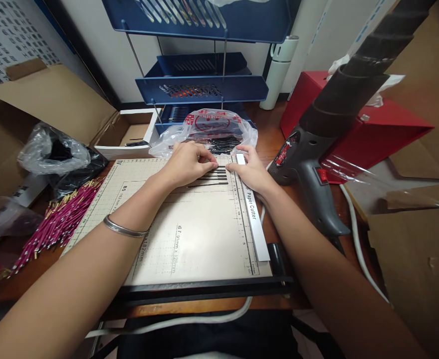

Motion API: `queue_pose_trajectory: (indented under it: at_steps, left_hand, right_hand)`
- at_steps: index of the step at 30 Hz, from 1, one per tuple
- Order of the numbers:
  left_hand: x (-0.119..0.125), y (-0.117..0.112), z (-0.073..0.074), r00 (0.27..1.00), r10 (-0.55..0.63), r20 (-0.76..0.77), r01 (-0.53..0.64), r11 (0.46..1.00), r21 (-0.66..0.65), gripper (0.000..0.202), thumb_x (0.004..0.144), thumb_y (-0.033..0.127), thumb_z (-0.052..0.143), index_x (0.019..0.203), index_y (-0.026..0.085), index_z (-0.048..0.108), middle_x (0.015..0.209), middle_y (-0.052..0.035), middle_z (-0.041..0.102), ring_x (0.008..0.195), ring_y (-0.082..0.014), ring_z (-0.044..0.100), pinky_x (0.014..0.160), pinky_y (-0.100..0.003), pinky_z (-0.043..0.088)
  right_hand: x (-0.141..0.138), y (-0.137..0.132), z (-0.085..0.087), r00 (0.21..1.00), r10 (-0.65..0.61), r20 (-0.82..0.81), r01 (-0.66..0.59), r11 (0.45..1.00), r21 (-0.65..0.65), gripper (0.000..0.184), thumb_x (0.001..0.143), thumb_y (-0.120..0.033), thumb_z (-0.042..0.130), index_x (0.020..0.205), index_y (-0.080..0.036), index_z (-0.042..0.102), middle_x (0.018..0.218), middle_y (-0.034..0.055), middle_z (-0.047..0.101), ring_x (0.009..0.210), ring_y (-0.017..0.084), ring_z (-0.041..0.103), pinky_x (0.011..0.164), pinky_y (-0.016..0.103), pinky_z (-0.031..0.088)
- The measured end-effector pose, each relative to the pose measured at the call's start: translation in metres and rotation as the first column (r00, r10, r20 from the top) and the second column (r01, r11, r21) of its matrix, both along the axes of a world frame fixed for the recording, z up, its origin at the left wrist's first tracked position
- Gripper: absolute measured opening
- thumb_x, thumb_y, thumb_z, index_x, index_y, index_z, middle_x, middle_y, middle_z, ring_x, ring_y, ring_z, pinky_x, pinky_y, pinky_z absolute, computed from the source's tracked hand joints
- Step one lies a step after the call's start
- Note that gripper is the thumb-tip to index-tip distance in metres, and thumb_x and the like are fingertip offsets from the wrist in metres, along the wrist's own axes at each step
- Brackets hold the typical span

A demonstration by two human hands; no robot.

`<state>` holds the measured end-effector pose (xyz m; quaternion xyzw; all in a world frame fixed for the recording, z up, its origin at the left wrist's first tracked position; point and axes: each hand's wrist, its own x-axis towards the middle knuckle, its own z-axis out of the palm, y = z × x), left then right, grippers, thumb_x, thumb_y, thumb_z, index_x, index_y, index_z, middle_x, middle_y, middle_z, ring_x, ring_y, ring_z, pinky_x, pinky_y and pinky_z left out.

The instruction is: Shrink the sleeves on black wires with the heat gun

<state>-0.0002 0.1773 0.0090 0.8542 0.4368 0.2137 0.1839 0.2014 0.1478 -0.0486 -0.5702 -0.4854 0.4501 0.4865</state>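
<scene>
Thin black flexible-looking strips lie in a rough row near the far right part of the cream board printed w/ black grid lines, side by side, right-hand ends nearly level, prob. b/c the printed lines give me a ref. to square them to. From my remote seat I've got the bare left hand over the strips, thumb & fingertips together, clamped on the farthest one AFAICT, its short end poking out to the right; likely to stop it rolling or skewing. Bare right hand: thumb & forefinger apart, thumb tip near the strip ends, palm side over the far part of the long white guard strip marked "Paper Cutter". Prob. there to act as a stop; can't tell if thumb touches a strip.

Clear plastic bag w/ red print, just past the board's far edge, holds more black pieces, presumably put there for short reach. Dark grey pistol-shaped tool w/ red switch is off to the right, bundle of magenta leads w/ gold-coloured tips to the left, both prob. parked clear of my fingers.
</scene>
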Motion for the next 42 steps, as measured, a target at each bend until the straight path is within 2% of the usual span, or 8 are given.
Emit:
queue_pose_trajectory:
  at_steps: [3, 8, 15, 26, 33, 42]
  left_hand:
    - [-0.0019, 0.0011, 0.0001, 0.999, -0.011, 0.034, 0.011, 1.0, 0.003, 0.016, 0.09, 0.031, 0.075, 0.089, 0.019, 0.086, 0.087, -0.0068, 0.076, 0.094, -0.0252, 0.066, 0.091, -0.042, 0.046]
    - [-0.0056, 0.0, 0.0017, 0.998, -0.052, 0.037, 0.053, 0.999, -0.014, 0.016, 0.088, 0.032, 0.076, 0.088, 0.019, 0.085, 0.08, -0.0052, 0.072, 0.086, -0.0227, 0.062, 0.088, -0.041, 0.046]
    - [-0.0059, -0.0017, 0.0036, 0.997, -0.078, 0.017, 0.079, 0.996, -0.047, 0.015, 0.087, 0.03, 0.075, 0.088, 0.019, 0.086, 0.083, -0.0052, 0.074, 0.087, -0.0223, 0.063, 0.094, -0.042, 0.048]
    - [-0.0067, -0.0008, 0.0027, 0.998, -0.066, 0.011, 0.067, 0.997, -0.034, 0.016, 0.087, 0.029, 0.073, 0.088, 0.019, 0.086, 0.084, -0.0049, 0.076, 0.085, -0.0218, 0.063, 0.091, -0.04, 0.049]
    - [-0.005, -0.0019, 0.0043, 0.997, -0.071, -0.004, 0.071, 0.997, -0.015, 0.017, 0.087, 0.03, 0.073, 0.088, 0.018, 0.086, 0.083, -0.0059, 0.076, 0.084, -0.022, 0.064, 0.087, -0.039, 0.048]
    - [-0.0062, -0.0005, 0.0031, 0.998, -0.069, -0.007, 0.069, 0.997, -0.021, 0.018, 0.088, 0.03, 0.073, 0.09, 0.018, 0.087, 0.086, -0.0063, 0.077, 0.085, -0.0225, 0.064, 0.092, -0.041, 0.048]
  right_hand:
    - [0.0008, -0.0026, 0.0045, 1.0, 0.01, -0.029, -0.011, 1.0, -0.017, 0.072, 0.066, -0.031, 0.076, 0.131, -0.029, 0.046, 0.144, 0.0106, 0.061, 0.135, 0.032, 0.063, 0.123, 0.058, 0.046]
    - [0.0032, -0.0063, 0.0108, 0.991, 0.051, -0.124, -0.057, 0.997, -0.046, 0.081, 0.06, -0.028, 0.077, 0.134, -0.03, 0.043, 0.14, 0.0099, 0.062, 0.126, 0.032, 0.066, 0.119, 0.058, 0.049]
    - [0.0044, -0.0066, 0.0079, 0.995, 0.07, -0.075, -0.071, 0.997, -0.017, 0.084, 0.061, -0.03, 0.078, 0.138, -0.03, 0.047, 0.14, 0.0102, 0.063, 0.126, 0.033, 0.063, 0.113, 0.057, 0.052]
    - [0.003, -0.0061, 0.0068, 0.996, 0.061, -0.067, -0.064, 0.997, -0.038, 0.08, 0.065, -0.027, 0.075, 0.138, -0.03, 0.043, 0.139, 0.0092, 0.066, 0.124, 0.032, 0.069, 0.119, 0.058, 0.05]
    - [0.0035, -0.0059, 0.005, 0.996, 0.059, -0.066, -0.06, 0.998, -0.02, 0.079, 0.065, -0.028, 0.076, 0.137, -0.029, 0.044, 0.138, 0.0096, 0.066, 0.127, 0.032, 0.067, 0.12, 0.057, 0.049]
    - [0.0035, -0.0036, 0.0015, 0.997, 0.066, -0.035, -0.065, 0.998, 0.012, 0.078, 0.064, -0.03, 0.078, 0.134, -0.03, 0.045, 0.144, 0.0099, 0.062, 0.133, 0.031, 0.064, 0.122, 0.056, 0.047]
